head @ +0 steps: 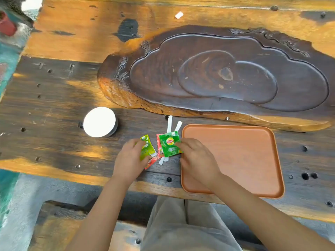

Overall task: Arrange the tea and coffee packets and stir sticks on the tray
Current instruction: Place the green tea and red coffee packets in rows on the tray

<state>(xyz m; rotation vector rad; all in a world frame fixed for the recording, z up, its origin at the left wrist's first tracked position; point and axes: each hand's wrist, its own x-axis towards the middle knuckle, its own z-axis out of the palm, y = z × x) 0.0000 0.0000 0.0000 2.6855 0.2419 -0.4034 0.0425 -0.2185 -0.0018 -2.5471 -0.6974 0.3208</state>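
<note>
An orange-brown tray lies on the dark wooden table, with nothing on it. Just left of its edge sits a small pile: a green Lipton tea packet on top of a red packet, with two white paper-wrapped stir sticks poking out above and below. My right hand rests over the tray's left rim, its fingers pinching the green Lipton packet's right edge. Beside the pile, my left hand grips a lighter green packet together with a red one underneath.
A large carved dark wooden tea board fills the table behind the tray. A round white lid or coaster sits to the left. A small white scrap lies far back. A red cup stands at the top left.
</note>
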